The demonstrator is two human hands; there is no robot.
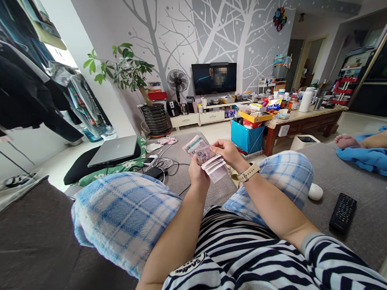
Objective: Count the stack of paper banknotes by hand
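Note:
A folded stack of banknotes is between my two hands, above the grey couch and between my knees. My left hand grips the notes from below, its thumb pressed on their face. From the upper right, my right hand pinches the edge of the notes with thumb and fingers. The top note shows a "5" and purplish print; a greenish note shows behind it. Several edges fan out toward the lower right. A beige watch is on my right wrist.
On the couch lie a closed laptop, tangled cables, a white mouse and a black remote. Another person's foot rests by a blue cloth at right. Beyond stand a blue bin and a loaded table.

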